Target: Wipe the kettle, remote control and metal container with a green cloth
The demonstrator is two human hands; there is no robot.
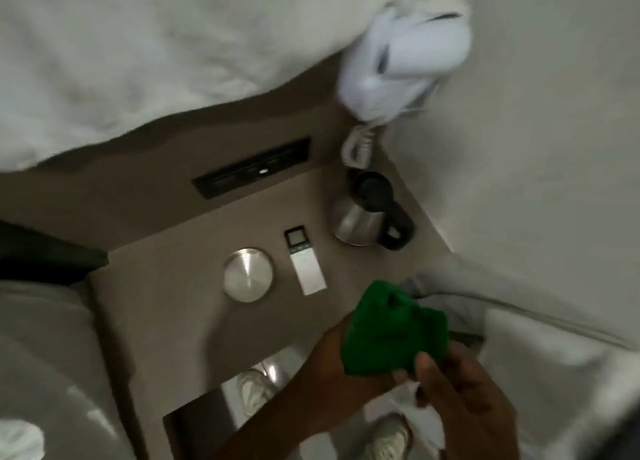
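A green cloth (391, 331) is bunched between both hands above the front right corner of the brown bedside table (166, 286). My left hand (332, 366) grips it from the left and my right hand (460, 387) pinches its lower edge with the thumb on top. A steel kettle (360, 217) with a black lid and handle stands at the table's back right. A white remote control (304, 262) lies in the middle. A round metal container (247, 274) with a brushed lid sits left of it. Nothing is being touched by the cloth.
A white wall telephone (405, 54) with a coiled cord (356, 144) hangs above the kettle. White bedding (138, 61) fills the upper left. A black switch panel (252, 174) is set behind the table. My white shoes (252, 390) show below on the floor.
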